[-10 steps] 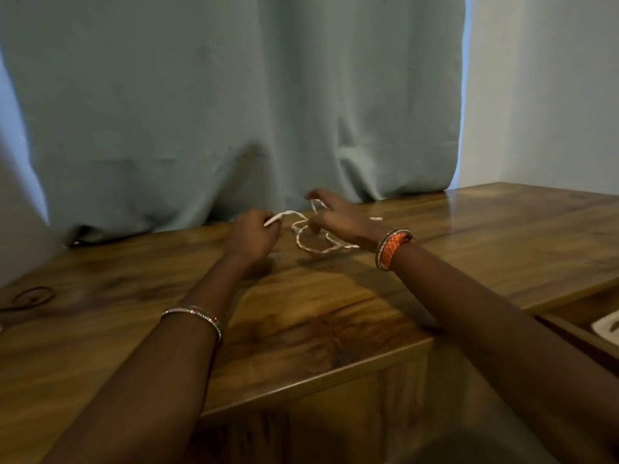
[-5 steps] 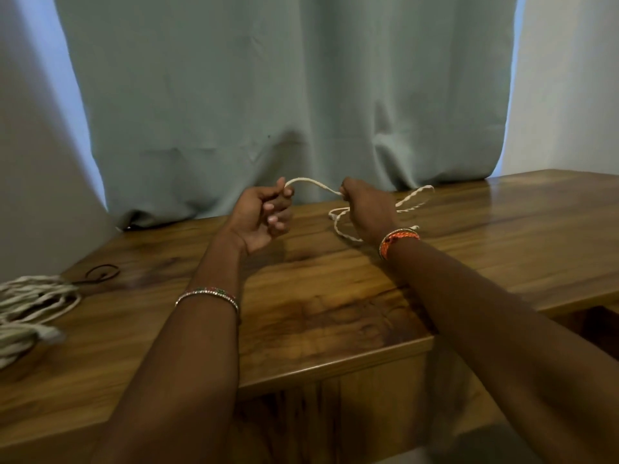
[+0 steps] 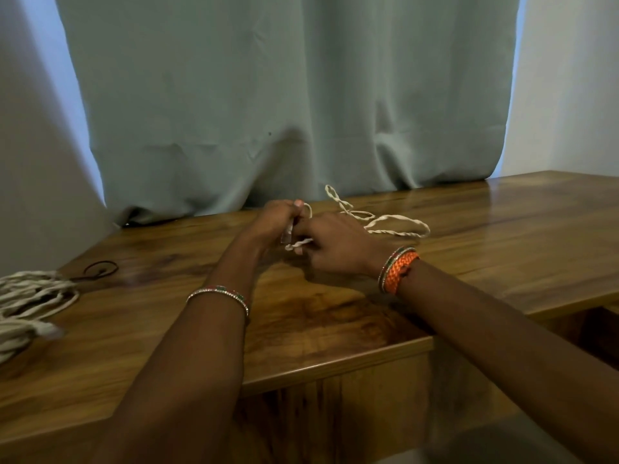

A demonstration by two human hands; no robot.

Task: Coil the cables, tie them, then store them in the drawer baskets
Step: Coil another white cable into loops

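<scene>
A thin white twisted cable (image 3: 395,226) lies in loose loops on the wooden table (image 3: 335,316), trailing right and toward the curtain. My left hand (image 3: 274,222) grips a short folded stretch of it near one end. Right beside it, my right hand (image 3: 330,244) pinches the same cable, and a bit of cable sticks out between the two hands. Both hands hover just above the tabletop, nearly touching each other.
A bundle of thicker white cables (image 3: 26,303) lies at the table's left edge, with a thin dark tie loop (image 3: 100,268) behind it. A grey-green curtain (image 3: 284,102) hangs along the back. The table's front edge steps back on the right, over a dark opening (image 3: 586,333).
My hands have come together from about a hand's width apart. The stretch of cable that arched between them is now folded short, and the free loops lie farther right.
</scene>
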